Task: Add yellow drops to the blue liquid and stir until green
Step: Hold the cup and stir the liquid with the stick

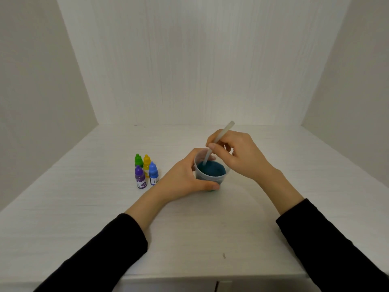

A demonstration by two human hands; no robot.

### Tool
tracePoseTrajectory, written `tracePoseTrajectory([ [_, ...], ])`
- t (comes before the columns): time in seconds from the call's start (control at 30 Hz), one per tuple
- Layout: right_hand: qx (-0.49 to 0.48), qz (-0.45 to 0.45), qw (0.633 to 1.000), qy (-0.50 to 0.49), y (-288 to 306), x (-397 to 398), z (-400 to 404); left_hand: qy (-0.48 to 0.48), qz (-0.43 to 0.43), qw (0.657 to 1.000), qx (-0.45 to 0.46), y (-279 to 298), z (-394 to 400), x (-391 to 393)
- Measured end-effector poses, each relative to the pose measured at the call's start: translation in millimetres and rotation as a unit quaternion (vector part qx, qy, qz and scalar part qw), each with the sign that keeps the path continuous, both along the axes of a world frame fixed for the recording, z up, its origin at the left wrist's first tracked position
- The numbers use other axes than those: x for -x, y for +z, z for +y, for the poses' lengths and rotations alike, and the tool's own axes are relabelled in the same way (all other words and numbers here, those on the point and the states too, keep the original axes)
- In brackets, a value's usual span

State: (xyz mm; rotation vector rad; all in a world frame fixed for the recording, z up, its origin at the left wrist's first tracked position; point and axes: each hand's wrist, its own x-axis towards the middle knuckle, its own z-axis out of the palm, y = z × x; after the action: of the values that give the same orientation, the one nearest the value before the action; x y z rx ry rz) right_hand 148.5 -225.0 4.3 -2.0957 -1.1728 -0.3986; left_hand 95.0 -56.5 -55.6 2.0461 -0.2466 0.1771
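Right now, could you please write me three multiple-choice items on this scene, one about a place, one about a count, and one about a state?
1. Where do the dropper bottles stand relative to the cup?
A. To the left of it
B. To the right of it
C. Inside it

2. How many dropper bottles are on the table?
A. Two
B. Four
C. Six

3. What is the right hand doing?
A. Resting flat on the table
B. Holding the yellow bottle
C. Holding the stir stick with its tip in the liquid

Key: 1 A, the bottles cluster left of the cup that the left hand grips. 2 B, green, yellow, purple and blue caps show. 3 C, the fingers pinch the stick, which dips into the blue-teal liquid.
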Motion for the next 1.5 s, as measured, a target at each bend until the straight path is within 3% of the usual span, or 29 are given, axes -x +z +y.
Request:
tracePoseTrajectory([
  [0.33,-0.003,-0.079,0.996,-0.050,3,-3,-9,0.027,-0.054,0.998,-0.032,-1,2,1],
  [0.67,-0.065,0.068,0.994,0.046,1,8,-1,0.026,-0.049,0.998,-0.034,3,0,5],
  [1.0,-0.063,0.107,0.990,0.064,-2,5,2,0.004,-0.012,1.000,-0.002,2,1,3],
  [1.5,0.063,0.025,0.997,-0.047,7,0,-5,-0.046,0.055,0.997,0.034,-1,3,-1],
])
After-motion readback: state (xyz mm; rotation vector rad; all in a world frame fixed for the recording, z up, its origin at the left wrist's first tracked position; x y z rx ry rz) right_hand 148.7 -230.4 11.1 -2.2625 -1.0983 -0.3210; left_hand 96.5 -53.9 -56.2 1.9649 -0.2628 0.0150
